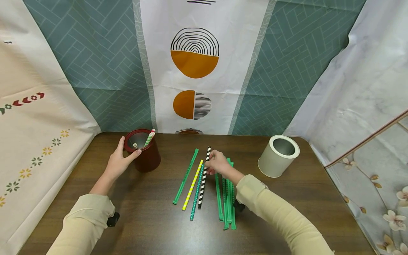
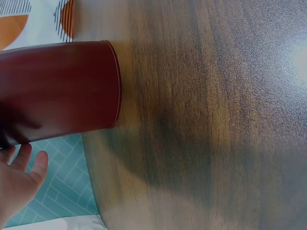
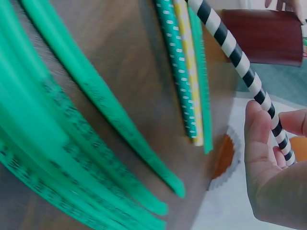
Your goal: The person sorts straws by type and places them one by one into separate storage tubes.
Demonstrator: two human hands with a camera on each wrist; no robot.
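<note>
A black-and-white striped paper straw [image 1: 202, 187] is pinched between the thumb and fingers of my right hand [image 1: 218, 163] near its far end. The right wrist view shows this straw [image 3: 240, 62] tilted in the fingers. My left hand [image 1: 119, 161] rests against the dark red cup [image 1: 147, 159] at its rim, thumb in front and fingers spread along the left side. Inside that cup stand a few straws [image 1: 149, 139], one green-and-white striped. Left of the pinched straw lie a teal dotted straw [image 1: 197, 193], a yellow one [image 1: 192, 185] and a green wrapped straw [image 1: 186, 176].
Several green wrapped straws [image 1: 227, 202] lie in a bunch beneath and beside my right forearm. At the right back of the brown table [image 1: 153, 219] stands an off-white cup [image 1: 273, 160]. Patterned cloth [image 1: 108, 67] hangs behind the table and along both sides.
</note>
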